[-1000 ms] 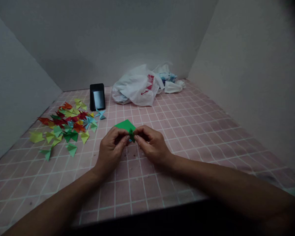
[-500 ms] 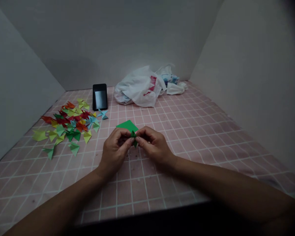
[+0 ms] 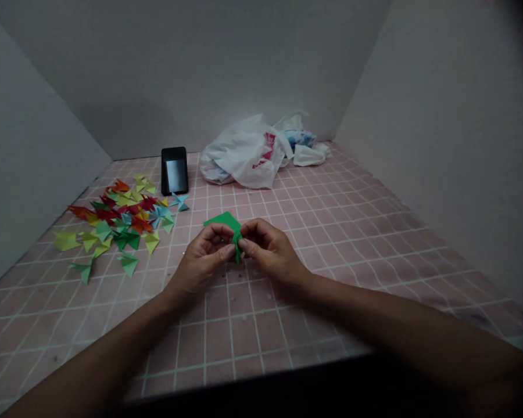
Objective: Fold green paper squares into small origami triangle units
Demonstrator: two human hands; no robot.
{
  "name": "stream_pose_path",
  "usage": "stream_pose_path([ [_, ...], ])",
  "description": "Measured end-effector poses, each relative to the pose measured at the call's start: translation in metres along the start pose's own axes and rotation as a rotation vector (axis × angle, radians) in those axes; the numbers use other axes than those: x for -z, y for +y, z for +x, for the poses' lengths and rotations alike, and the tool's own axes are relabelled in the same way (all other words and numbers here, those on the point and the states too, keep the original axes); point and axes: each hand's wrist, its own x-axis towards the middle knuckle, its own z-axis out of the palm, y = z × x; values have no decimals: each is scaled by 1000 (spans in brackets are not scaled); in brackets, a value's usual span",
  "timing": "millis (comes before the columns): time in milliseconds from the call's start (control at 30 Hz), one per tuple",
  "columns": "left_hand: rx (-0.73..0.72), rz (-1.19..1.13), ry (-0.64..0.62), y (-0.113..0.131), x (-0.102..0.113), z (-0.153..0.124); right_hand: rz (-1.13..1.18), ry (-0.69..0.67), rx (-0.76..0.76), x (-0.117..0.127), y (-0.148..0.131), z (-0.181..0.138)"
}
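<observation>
A small folded piece of green origami paper (image 3: 237, 245) is pinched between my two hands, over the middle of the table. My left hand (image 3: 207, 255) grips its left side with thumb and fingertips. From the other side, the thumb and fingers of my right hand (image 3: 270, 249) close on it. Fingertips cover part of the folds. Just behind the hands lies a flat green paper sheet (image 3: 225, 219), partly hidden by them. To the left spreads a pile of small folded paper cranes (image 3: 126, 238) in red, orange, yellow, blue and green.
A black phone-like device (image 3: 175, 170) leans upright behind the paper pile. A white plastic bag (image 3: 244, 154) with red print lies at the back, beside a crumpled blue-and-white packet (image 3: 303, 139). Pale walls (image 3: 440, 145) enclose the pink checked tablecloth (image 3: 340, 220).
The folded green paper has turned between my fingers and now shows a narrower, longer shape. Both hands stay close together, and the whole view has shifted slightly.
</observation>
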Motion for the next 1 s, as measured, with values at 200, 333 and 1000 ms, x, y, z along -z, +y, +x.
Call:
stream_pose_path([
  [200,-62,159,-9,5,-4,-5,17,9,-60,0,-3,0],
  [333,-160,390,31,10,-7,-6,-45,10,-20,0,-4,1],
  [1000,-162,627,3,10,-9,-4,-133,68,11,2,-5,-1],
])
